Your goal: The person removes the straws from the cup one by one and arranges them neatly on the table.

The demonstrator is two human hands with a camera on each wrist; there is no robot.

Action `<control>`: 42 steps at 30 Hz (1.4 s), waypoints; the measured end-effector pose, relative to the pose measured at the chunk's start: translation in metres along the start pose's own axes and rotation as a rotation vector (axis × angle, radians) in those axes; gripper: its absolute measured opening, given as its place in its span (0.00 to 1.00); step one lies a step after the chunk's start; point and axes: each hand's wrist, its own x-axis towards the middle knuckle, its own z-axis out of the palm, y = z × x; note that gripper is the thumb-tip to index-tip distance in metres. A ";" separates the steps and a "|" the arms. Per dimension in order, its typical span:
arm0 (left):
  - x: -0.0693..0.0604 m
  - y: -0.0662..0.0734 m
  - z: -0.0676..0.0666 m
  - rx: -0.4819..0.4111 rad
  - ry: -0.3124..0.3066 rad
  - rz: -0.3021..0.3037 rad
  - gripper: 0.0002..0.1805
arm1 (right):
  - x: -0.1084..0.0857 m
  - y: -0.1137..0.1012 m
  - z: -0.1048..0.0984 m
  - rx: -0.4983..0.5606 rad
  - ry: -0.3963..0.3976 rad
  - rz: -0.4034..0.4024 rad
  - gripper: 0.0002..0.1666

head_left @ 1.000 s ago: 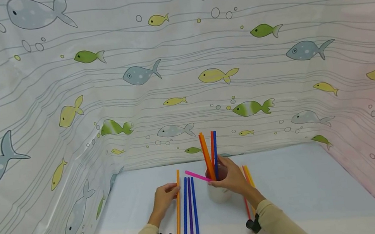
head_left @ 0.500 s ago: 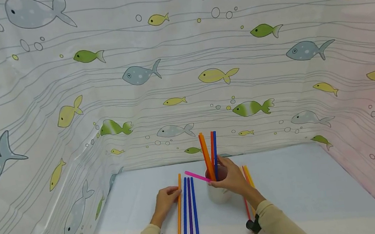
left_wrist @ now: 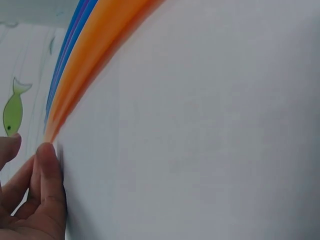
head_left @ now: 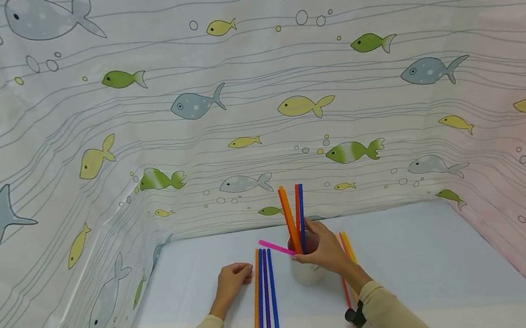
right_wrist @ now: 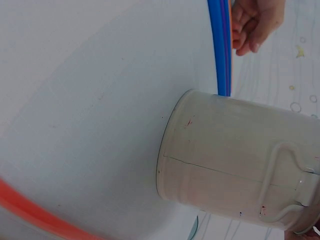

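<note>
In the head view, my left hand lies on the table beside a row of straight sticks, fingers loosely bent and holding nothing. Nearest it is an orange stick, then a blue stick, a purple stick and another blue stick. The left wrist view shows its fingertips close by the orange stick's end; contact is unclear. My right hand grips the rim of a white can with a wire handle. Orange sticks, red ones and a blue one stand in it. A pink stick slants out leftward near the thumb.
Right of the can, partly behind my right forearm, lie a red stick and a yellow-orange stick. A fish-printed cloth rises behind and at both sides of the white table.
The orange stick has shifted toward me and right, against the blue one, its ends now level with the row. My left hand has let go of it. The right hand stays at the can.
</note>
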 end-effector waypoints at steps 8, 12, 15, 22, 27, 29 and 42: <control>-0.004 0.003 -0.005 -0.007 -0.002 -0.018 0.14 | 0.000 0.000 0.001 0.002 0.012 -0.012 0.66; -0.006 0.003 -0.008 -0.023 -0.008 -0.019 0.14 | 0.000 -0.001 0.000 0.002 0.001 0.008 0.66; -0.006 0.003 -0.009 -0.016 -0.009 -0.018 0.15 | -0.001 -0.001 0.000 0.003 -0.001 -0.001 0.66; -0.006 0.017 -0.009 -0.020 0.001 0.040 0.17 | -0.001 0.000 0.000 0.014 0.007 -0.033 0.65; -0.008 0.031 -0.006 -0.006 0.015 0.113 0.16 | 0.000 0.002 0.001 0.009 0.009 -0.036 0.65; -0.010 0.036 -0.006 -0.010 0.015 0.145 0.16 | 0.000 0.002 0.002 0.009 0.013 -0.039 0.65; -0.027 0.083 0.001 -0.143 -0.047 0.358 0.15 | 0.000 -0.001 0.002 0.017 0.011 -0.016 0.65</control>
